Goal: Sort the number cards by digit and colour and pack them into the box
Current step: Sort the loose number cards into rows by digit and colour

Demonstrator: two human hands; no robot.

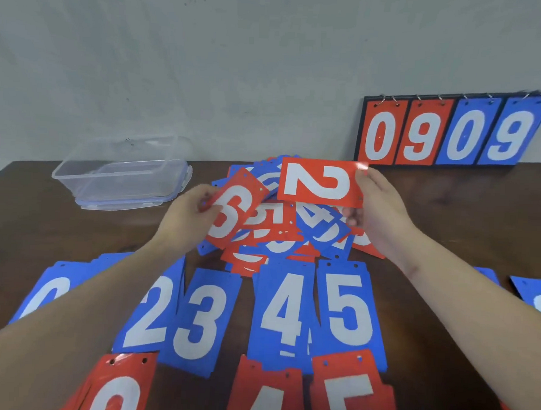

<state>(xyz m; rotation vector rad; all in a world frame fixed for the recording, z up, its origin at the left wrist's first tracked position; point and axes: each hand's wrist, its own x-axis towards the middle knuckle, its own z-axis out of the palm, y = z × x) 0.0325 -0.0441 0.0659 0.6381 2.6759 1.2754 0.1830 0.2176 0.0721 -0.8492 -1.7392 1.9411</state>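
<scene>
Above the unsorted pile [280, 224] mid-table, my right hand [377, 209] pinches a red 2 card [321, 182] by its short edge; my left hand [188, 213] pinches a red 6 card [232, 209]. Thin, glossy, probably slippery; edges grip best.

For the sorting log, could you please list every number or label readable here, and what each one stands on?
"0 9 0 9": scoreboard against the wall, two red cards, then two blue.
"2": red card in the right hand, turned sideways.
"6": red card in the left hand.
"2", "3", "4", "5": blue stacks on the table.
"4", "5": red stacks at the near edge.
Central pile: digits overlapped, mostly unreadable.
Clear box: no label.
</scene>
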